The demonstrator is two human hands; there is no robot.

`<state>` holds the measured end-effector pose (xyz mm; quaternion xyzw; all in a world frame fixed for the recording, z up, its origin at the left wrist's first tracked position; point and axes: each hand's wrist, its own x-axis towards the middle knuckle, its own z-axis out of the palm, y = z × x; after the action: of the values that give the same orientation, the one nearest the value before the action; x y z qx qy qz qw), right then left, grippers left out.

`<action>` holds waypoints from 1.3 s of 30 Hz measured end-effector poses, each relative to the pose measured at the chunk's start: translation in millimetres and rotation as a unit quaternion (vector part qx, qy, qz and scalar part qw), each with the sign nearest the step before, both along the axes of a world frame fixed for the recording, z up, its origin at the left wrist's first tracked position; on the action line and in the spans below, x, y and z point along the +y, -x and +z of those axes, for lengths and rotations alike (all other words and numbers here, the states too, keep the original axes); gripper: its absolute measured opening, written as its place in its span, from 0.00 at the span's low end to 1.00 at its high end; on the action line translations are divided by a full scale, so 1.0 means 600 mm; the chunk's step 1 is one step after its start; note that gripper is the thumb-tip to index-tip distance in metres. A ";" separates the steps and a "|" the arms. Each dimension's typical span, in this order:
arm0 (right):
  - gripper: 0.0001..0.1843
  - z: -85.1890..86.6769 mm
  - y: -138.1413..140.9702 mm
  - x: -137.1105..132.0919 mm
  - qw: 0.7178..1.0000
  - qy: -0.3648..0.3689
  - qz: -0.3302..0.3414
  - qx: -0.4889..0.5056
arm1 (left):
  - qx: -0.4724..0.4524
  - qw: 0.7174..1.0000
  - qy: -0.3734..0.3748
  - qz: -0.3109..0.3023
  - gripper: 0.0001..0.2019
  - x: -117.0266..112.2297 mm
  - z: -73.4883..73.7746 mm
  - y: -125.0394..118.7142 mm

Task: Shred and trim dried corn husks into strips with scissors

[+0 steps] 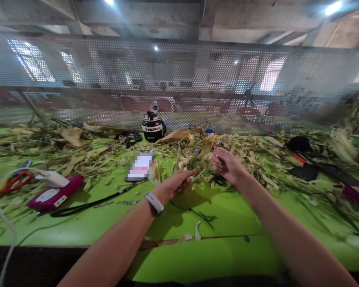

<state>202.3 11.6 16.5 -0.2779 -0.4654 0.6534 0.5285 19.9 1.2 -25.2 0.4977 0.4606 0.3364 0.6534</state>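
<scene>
My left hand (176, 184), with a pale band (154, 202) on its wrist, hovers over the near side of the husk pile. Its index finger stretches to the right while the others curl under; I cannot make out what they hold. Higher and to the right, my right hand (226, 164) is closed in a pinch, and whatever is between its fingertips is too small to name. Loose strips of dried corn husk (194, 153) lie behind and between both hands. A phone (140, 167) rests left of my left hand, its screen lit and blurred out.
A black jug (152, 128) marked ENERGY stands at the back. On the left are a magenta power strip (56, 195) with a white charger (53, 178) and red-handled scissors (16, 182). A perforated metal screen (173, 71) rises behind the green table (215, 255).
</scene>
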 end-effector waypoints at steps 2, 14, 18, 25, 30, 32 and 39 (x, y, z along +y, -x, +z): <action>0.19 0.006 0.004 -0.007 1.000 -0.022 0.006 -0.008 | 0.029 0.999 0.003 -0.015 0.20 -0.006 0.003 -0.003; 0.17 0.022 0.004 -0.021 0.996 -0.082 -0.031 -0.028 | -0.050 0.998 -0.037 -0.028 0.16 -0.019 0.013 -0.011; 0.16 0.018 0.001 -0.014 0.995 -0.058 -0.056 -0.064 | -0.065 0.997 -0.045 0.021 0.16 -0.018 0.017 -0.010; 0.12 0.003 -0.027 0.009 0.767 -0.175 -0.236 -0.571 | -0.062 0.995 -0.047 0.061 0.18 -0.003 0.007 -0.005; 0.12 -0.002 -0.047 0.017 0.650 -0.157 -0.311 -0.675 | -0.044 0.994 -0.040 0.096 0.20 -0.002 0.004 -0.003; 0.13 0.005 -0.052 0.015 0.650 -0.158 -0.315 -0.673 | -0.048 0.994 -0.034 0.097 0.20 -0.003 0.005 -0.003; 0.10 0.041 -0.081 -0.006 0.666 -0.183 -0.097 -0.717 | -0.089 0.986 -0.022 0.139 0.22 0.006 0.001 0.004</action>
<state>250.9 7.8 41.3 -0.6020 -0.7811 0.0994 0.1323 17.6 5.0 -24.6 0.4110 0.4578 0.4774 0.6273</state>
